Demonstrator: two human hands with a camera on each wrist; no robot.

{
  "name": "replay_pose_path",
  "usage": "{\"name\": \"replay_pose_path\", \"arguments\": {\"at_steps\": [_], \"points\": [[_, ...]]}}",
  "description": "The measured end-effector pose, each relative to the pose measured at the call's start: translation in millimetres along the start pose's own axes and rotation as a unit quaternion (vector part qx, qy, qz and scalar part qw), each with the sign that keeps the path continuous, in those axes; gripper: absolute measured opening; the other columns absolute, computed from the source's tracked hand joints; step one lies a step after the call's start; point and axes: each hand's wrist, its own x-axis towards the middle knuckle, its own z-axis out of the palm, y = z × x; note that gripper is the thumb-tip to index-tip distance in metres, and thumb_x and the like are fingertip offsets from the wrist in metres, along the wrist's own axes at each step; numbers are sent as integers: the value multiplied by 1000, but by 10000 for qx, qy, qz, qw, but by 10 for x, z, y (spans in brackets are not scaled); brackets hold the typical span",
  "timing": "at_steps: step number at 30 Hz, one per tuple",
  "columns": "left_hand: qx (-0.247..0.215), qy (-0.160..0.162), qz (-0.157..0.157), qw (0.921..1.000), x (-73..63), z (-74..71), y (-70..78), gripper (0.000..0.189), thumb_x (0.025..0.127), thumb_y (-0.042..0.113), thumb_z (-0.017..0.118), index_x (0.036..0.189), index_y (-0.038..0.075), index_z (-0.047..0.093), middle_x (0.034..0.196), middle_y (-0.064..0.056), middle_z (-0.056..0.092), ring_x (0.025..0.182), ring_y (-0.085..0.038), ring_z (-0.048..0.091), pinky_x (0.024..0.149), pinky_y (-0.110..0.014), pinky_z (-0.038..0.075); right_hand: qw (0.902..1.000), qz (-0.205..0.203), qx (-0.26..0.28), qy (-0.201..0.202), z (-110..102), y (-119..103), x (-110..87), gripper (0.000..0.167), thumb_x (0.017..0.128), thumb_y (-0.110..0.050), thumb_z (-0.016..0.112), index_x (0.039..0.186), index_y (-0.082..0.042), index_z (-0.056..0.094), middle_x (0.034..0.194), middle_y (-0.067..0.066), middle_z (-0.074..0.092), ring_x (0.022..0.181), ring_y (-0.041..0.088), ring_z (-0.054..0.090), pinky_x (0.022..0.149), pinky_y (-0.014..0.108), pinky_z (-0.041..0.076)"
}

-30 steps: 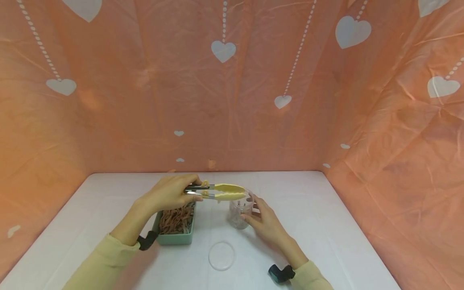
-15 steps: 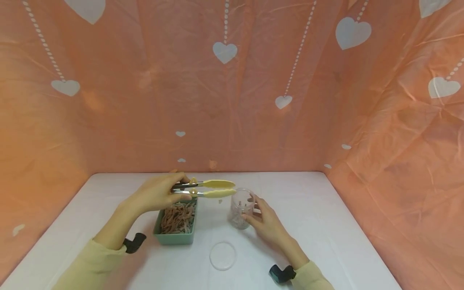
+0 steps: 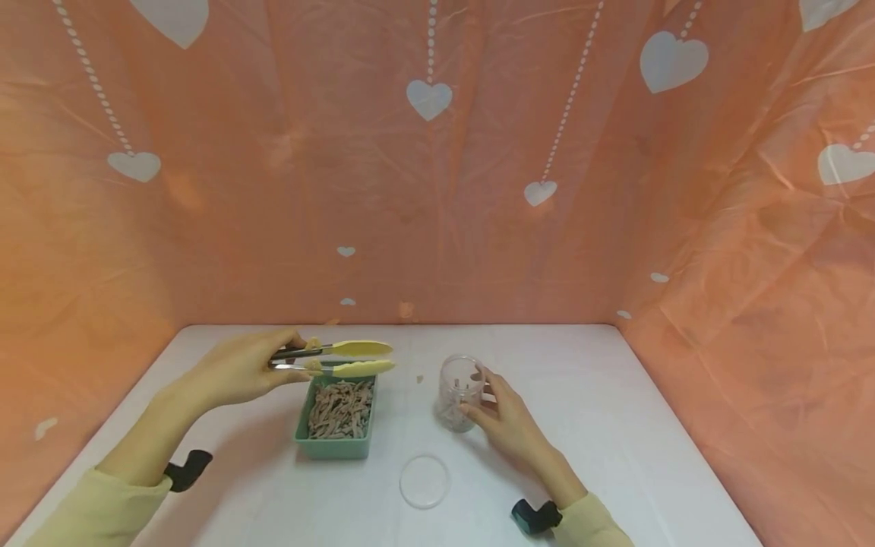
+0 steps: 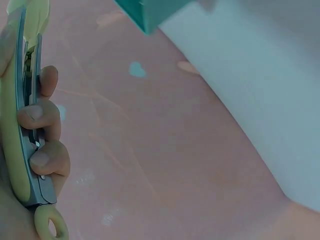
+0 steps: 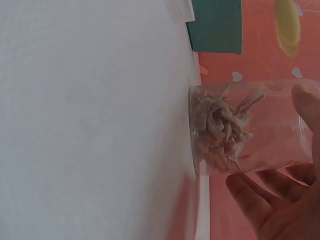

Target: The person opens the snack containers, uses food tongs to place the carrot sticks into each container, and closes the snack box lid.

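Observation:
Toward the back left, my left hand [image 3: 253,368] grips a pair of yellow-tipped tongs [image 3: 358,369] by the handles, its fingers curled round them in the left wrist view. The tongs' two tips stand apart with nothing between them, above the rear end of a green box [image 3: 335,450]. Brownish dried strips [image 3: 340,410] fill that box. My right hand [image 3: 513,425] holds a clear jar [image 5: 272,130] from its right side, thumb and fingers round it. The jar stands upright and lidless on the table. A small heap of strips [image 5: 220,127] lies in its bottom.
A clear round lid [image 3: 424,482] lies flat on the white table [image 3: 601,456], in front of the jar. One small scrap [image 3: 420,378] rests between box and jar. Orange cloth with pale hearts [image 3: 429,100] encloses the table's back and sides.
My left hand has carried the tongs leftward from over the jar's mouth to above the back of the green box. My right hand and the jar have stayed in place.

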Motion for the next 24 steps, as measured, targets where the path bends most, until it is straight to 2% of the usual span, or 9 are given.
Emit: {"name": "replay_pose_path", "arguments": {"at_steps": [8, 17, 24], "points": [[162, -203, -26, 9997, -151, -96, -156, 41, 85, 53, 82, 107, 22, 68, 105, 6, 75, 86, -13, 68, 74, -45, 53, 10000, 24, 0, 2, -4, -7, -1, 77, 98, -29, 75, 160, -7, 36, 152, 14, 51, 134, 36, 56, 104, 45, 51], [5, -1088, -269, 9937, -232, -122, -174, 48, 84, 57, 80, 111, 20, 69, 98, 10, 71, 85, -12, 63, 72, -45, 51, 10000, 0, 3, 6, -16, -16, 0, 77, 98, -28, 75, 160, -5, 36, 151, 14, 51, 133, 36, 57, 103, 44, 51], [64, -1419, -166, 9897, -236, -79, -184, 44, 82, 56, 81, 106, 22, 68, 90, 14, 65, 79, -10, 56, 68, -42, 46, 10000, 67, -22, -40, -17, -18, -7, 78, 98, -31, 75, 161, -8, 35, 153, 14, 50, 133, 36, 57, 104, 44, 51]]}}
